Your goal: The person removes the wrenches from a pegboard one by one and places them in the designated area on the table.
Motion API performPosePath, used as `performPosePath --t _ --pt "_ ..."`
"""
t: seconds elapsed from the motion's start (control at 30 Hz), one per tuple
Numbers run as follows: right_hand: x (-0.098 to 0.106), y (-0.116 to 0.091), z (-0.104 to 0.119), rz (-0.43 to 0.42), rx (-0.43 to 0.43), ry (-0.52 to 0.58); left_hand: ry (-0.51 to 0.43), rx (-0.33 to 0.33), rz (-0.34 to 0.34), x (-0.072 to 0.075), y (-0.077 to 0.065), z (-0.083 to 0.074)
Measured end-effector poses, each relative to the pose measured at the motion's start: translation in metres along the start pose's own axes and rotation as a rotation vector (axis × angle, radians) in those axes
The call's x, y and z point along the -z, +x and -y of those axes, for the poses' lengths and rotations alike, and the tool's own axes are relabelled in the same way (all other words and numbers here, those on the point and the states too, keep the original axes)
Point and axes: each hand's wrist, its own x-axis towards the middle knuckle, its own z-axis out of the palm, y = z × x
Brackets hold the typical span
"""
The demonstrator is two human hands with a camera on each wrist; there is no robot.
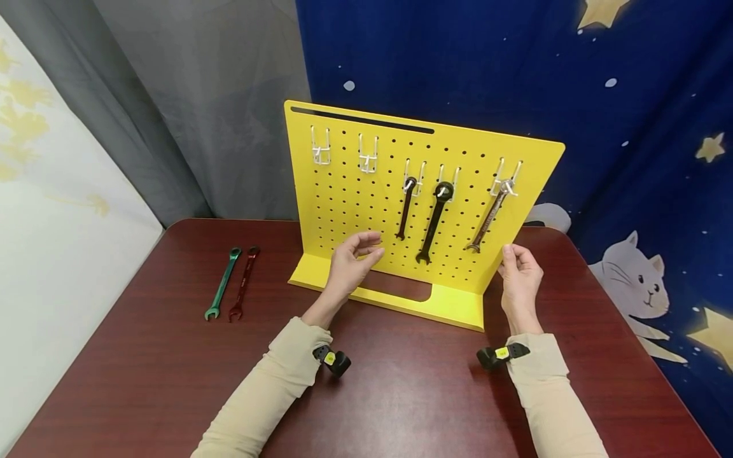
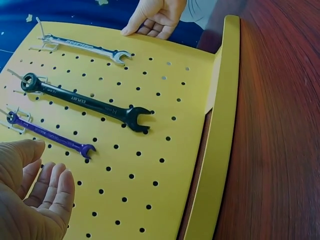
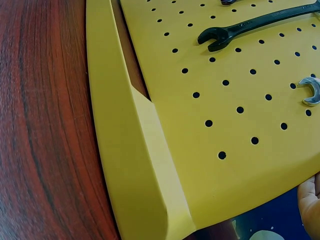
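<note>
- At the right edge of the upright yellow perforated board point(image 1: 355, 197), the right hand point(image 1: 521, 280) pinches it between thumb and curled fingers.
- Before the board, the left hand point(image 1: 349, 263) is empty, thumb apart from loosely bent fingers.
- Only the head view shows the green metal wrench point(image 1: 224, 282) and dark-red metal wrench point(image 1: 244, 282), lying at left.
- Both forearms slant far and inward.
</note>
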Motion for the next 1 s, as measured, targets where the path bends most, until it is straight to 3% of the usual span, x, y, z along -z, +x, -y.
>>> performPosePath --t 0.53,1.0 --pt "0.001 0.0 0.0 -0.005 -0.001 -0.012 -0.045 -0.053 -0.028 -0.016 0.01 -0.002" --pt "0.002 0.001 -0.003 -0.003 -0.001 -0.001 -0.108 -0.053 -0.039 -0.025 0.018 -0.007"
